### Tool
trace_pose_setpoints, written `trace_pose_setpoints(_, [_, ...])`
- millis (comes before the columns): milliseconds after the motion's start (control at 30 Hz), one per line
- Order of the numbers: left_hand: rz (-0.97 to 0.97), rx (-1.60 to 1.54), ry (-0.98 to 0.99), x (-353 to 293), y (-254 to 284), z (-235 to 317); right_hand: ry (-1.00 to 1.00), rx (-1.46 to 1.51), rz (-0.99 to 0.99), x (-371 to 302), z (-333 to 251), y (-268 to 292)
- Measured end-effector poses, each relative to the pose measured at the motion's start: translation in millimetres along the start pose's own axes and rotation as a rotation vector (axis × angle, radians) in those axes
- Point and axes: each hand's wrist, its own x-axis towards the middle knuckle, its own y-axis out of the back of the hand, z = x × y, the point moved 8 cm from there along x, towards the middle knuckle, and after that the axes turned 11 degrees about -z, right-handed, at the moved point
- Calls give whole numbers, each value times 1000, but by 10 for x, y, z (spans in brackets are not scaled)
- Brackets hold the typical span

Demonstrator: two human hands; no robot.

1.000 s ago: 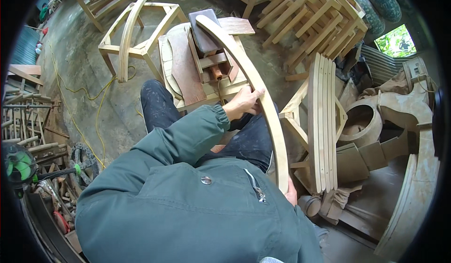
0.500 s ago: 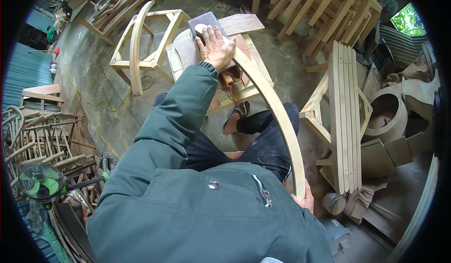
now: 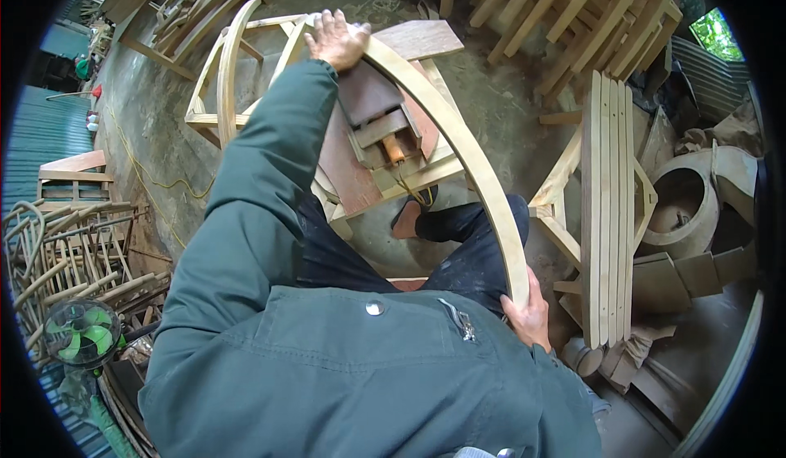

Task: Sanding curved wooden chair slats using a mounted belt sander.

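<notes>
A long curved wooden piece (image 3: 458, 139) arcs from the far middle back toward my right side. At its far end my left hand (image 3: 338, 42) lies over the wood, fingers bent over one side and thumb at the other. My right hand (image 3: 530, 311) grips the near end beside my jacket, its fingers partly hidden. Under the far part is what looks like an upturned belt sander (image 3: 368, 98) with a grey top and an orange-brown handle (image 3: 394, 148). It sits in a wooden stand (image 3: 360, 181) in front of my knees.
A wooden chair frame (image 3: 228, 90) stands left of the stand. On the right are a slatted wooden panel (image 3: 606, 212) and a round grey housing (image 3: 679, 204). Stacked frames (image 3: 573, 16) rise at the back. A yellow cord (image 3: 164, 184) crosses the floor; a green fan (image 3: 82, 331) is lower left.
The curved piece has slid away and slightly left with both hands on it. Its far end has passed across the grey top, which now shows more.
</notes>
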Motion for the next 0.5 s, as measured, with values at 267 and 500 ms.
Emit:
trace_pose_setpoints(267, [20,60,-32,-719,-266,293,-38,37,-52,-568,472,21])
trace_pose_setpoints(500, [-55,-41,-36,-1440,-392,667,-17,-127,85,-1152,797,214])
